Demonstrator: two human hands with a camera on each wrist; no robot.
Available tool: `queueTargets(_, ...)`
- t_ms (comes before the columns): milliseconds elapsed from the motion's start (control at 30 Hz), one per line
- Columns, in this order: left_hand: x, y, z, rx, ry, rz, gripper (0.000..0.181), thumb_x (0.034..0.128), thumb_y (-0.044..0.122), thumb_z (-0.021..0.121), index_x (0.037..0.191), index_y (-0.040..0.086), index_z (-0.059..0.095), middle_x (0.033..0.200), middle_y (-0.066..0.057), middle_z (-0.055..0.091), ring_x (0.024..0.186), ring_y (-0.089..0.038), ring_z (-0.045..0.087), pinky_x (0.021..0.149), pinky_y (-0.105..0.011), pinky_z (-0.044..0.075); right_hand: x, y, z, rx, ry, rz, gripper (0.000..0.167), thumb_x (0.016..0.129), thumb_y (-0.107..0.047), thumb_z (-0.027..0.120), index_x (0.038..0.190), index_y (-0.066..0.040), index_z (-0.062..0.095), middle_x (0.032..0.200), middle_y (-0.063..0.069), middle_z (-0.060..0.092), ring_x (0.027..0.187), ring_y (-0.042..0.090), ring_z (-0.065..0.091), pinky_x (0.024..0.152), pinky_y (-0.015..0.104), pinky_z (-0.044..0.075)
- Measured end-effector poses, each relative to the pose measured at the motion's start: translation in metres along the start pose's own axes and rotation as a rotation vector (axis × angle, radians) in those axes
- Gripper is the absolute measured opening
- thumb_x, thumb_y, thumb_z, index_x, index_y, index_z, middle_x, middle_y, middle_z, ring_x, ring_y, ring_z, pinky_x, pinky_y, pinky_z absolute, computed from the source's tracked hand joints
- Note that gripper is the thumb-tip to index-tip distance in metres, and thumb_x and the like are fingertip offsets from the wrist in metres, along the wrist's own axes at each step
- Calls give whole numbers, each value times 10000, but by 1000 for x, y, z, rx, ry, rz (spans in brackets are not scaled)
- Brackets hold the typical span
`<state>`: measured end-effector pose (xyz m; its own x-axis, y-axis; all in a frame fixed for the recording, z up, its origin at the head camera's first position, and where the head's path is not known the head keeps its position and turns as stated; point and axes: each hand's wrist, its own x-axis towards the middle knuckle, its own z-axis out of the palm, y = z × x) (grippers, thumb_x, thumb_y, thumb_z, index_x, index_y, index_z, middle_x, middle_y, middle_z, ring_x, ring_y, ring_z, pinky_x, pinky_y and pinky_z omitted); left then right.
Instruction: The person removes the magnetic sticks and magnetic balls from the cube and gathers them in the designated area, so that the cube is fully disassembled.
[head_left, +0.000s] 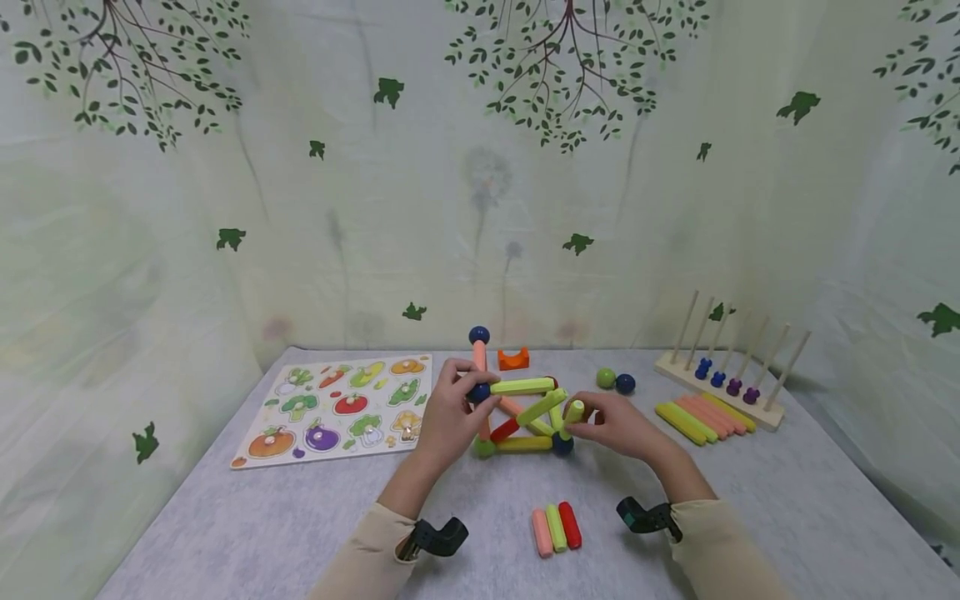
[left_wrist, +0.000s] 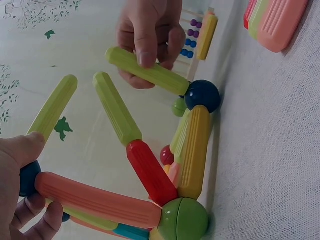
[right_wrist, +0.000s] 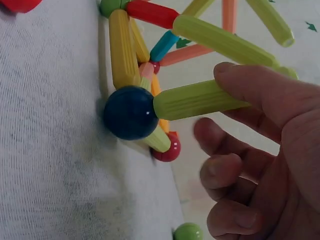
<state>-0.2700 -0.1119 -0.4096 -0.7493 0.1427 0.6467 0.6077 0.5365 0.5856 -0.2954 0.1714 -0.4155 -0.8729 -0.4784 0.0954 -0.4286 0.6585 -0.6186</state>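
Note:
A frame of grooved coloured rods joined by balls stands on the table. My left hand (head_left: 450, 417) grips a dark blue ball (left_wrist: 30, 179) at its upper left corner; a lime rod (head_left: 521, 387) and a salmon rod (left_wrist: 100, 199) meet that ball. With thumb and fingers, my right hand (head_left: 617, 425) pinches a lime rod (right_wrist: 197, 100), whose lower end touches a dark blue ball (right_wrist: 131, 113) at the front right corner. A yellow rod (left_wrist: 195, 155) links that ball to a green ball (left_wrist: 185, 220). From the green ball a red rod (left_wrist: 151, 171) slants up into another lime rod (left_wrist: 117, 107).
Three short rods (head_left: 557, 529) lie in front. A vegetable puzzle board (head_left: 337, 450) is at left, an orange arched block (head_left: 513, 359) behind. Loose green (head_left: 605, 378) and blue (head_left: 625, 383) balls, a row of rods (head_left: 705, 417) and a pegged bead stand (head_left: 768, 414) lie right.

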Motion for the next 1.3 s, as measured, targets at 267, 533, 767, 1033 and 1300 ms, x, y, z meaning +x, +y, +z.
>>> queueTargets(267, 0, 0, -1, 15, -4, 2, 177, 881, 131, 766, 1051, 152, 723, 1153, -38, 508, 757, -147, 526, 617, -324, 529, -6, 10, -6, 72, -48, 112, 142, 901, -222, 723, 987, -172, 622, 1032, 49, 661, 698, 161, 592, 610, 297, 526)
queueTargets(533, 0, 2, -1, 6, -5, -12, 210, 863, 120, 781, 1063, 151, 723, 1148, -41, 508, 790, -134, 523, 627, -306, 534, -8, 18, -8, 61, -121, 149, 114, 910, -213, 720, 994, -174, 654, 874, 14, 666, 717, 166, 574, 626, 303, 501)
queueTargets(767, 1, 2, -1, 4, -6, -6, 201, 867, 115, 776, 1059, 150, 726, 1141, -38, 510, 761, -141, 524, 616, -266, 518, -7, 26, -3, 96, -173, 142, 91, 934, -221, 691, 1001, -171, 656, 843, 14, 658, 715, 176, 559, 621, 306, 477)
queueTargets(1033, 1, 2, -3, 2, -8, 2, 204, 865, 111, 778, 1059, 142, 724, 1147, -50, 515, 756, -186, 545, 609, -292, 526, -6, 27, 0, 52, -194, 131, 75, 926, -232, 703, 968, -191, 658, 879, -3, 652, 770, 167, 560, 664, 291, 479)
queueTargets(1300, 1, 1, -3, 3, -13, 5, 197, 872, 124, 773, 1061, 146, 722, 1144, -46, 514, 739, -202, 551, 610, -221, 496, -5, 33, 1, -92, -86, 238, 116, 889, -241, 749, 977, -191, 692, 905, -21, 656, 786, 152, 560, 687, 301, 490)
